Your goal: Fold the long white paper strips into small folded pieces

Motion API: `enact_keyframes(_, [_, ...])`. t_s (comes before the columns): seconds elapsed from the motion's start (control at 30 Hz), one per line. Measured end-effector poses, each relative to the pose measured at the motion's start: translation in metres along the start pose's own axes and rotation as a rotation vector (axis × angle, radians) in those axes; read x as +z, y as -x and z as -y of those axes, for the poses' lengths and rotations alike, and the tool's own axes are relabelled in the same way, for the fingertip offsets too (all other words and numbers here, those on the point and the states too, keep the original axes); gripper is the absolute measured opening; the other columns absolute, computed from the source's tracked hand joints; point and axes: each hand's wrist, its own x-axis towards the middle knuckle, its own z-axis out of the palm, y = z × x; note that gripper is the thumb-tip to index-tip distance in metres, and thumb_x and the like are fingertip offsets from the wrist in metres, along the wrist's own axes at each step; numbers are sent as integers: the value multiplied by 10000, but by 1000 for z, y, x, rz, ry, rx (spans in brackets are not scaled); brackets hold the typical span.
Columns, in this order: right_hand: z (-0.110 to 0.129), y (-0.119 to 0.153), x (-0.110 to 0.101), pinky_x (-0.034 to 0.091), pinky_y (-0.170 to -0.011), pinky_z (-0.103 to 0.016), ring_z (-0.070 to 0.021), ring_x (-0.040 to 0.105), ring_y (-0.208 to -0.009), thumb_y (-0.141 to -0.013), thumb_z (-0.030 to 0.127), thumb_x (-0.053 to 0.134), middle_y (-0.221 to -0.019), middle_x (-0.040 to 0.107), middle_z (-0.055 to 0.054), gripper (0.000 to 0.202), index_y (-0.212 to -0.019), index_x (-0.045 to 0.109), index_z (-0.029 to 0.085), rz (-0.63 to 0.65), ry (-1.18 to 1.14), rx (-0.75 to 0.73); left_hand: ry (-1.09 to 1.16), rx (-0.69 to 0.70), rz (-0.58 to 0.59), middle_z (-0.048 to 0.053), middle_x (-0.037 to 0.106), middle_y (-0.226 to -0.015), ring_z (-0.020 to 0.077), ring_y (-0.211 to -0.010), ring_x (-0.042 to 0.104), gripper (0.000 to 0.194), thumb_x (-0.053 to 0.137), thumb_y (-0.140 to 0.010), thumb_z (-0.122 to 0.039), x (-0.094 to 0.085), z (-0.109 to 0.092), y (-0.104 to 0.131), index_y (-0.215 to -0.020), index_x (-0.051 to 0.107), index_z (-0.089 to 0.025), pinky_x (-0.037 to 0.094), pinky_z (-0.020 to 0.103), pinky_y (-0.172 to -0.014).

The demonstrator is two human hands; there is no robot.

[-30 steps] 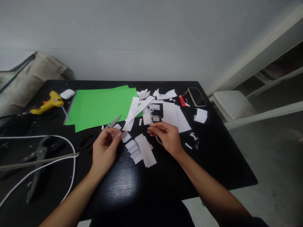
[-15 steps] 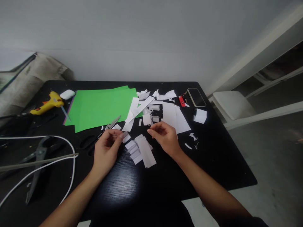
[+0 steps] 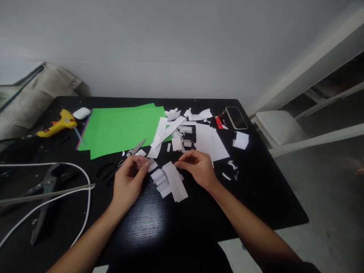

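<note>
My left hand (image 3: 132, 176) is over the table left of centre, fingers curled and thumb against a small white paper piece (image 3: 152, 164). My right hand (image 3: 197, 167) hovers right of the paper pile with thumb and forefinger apart at the tips and nothing visible between them. Between the hands lie long white paper strips (image 3: 175, 182) and several small white pieces (image 3: 161, 182) in an overlapping pile. Black-handled scissors (image 3: 109, 170) lie beside my left hand, partly hidden by it. Behind the hands, more white strips (image 3: 170, 131) and scraps lie scattered.
Green sheets (image 3: 127, 127) lie at the back left, beside a yellow glue gun (image 3: 62, 123) and a white case (image 3: 82, 113). A white cable (image 3: 88, 197) loops over large shears (image 3: 47, 197). At the right are a phone (image 3: 236, 117), a red lighter (image 3: 218, 122) and a white stool (image 3: 277, 126).
My right hand has moved slightly left and down, closer to the long strips. My left hand has barely shifted.
</note>
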Motion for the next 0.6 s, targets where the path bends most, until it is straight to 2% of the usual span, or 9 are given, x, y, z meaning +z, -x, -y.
enact_keyframes(0.2, [2,0,0,526,-604,-278,-136,623,-587,-709,399,925,-629,687,16,247,-740,767,212,37,13,1,4,0,11,-14,663,-794,135,-711,590,110,743,-877,-306,1,0,0,-909,702,-210,480,267,-666])
enact_keyframes(0.4, [3,0,1,549,-642,-304,-148,635,-594,-757,429,885,-654,691,7,246,-795,776,212,18,32,2,10,-3,25,-9,673,-805,142,-712,600,122,747,-871,-315,1,1,0,-901,699,-206,486,277,-674])
enact_keyframes(0.6, [3,-1,1,525,-610,-274,-123,595,-607,-837,407,809,-747,666,13,223,-829,701,212,0,39,-36,14,-10,27,-9,667,-801,148,-718,593,133,749,-867,-328,1,0,0,-901,701,-209,484,282,-679])
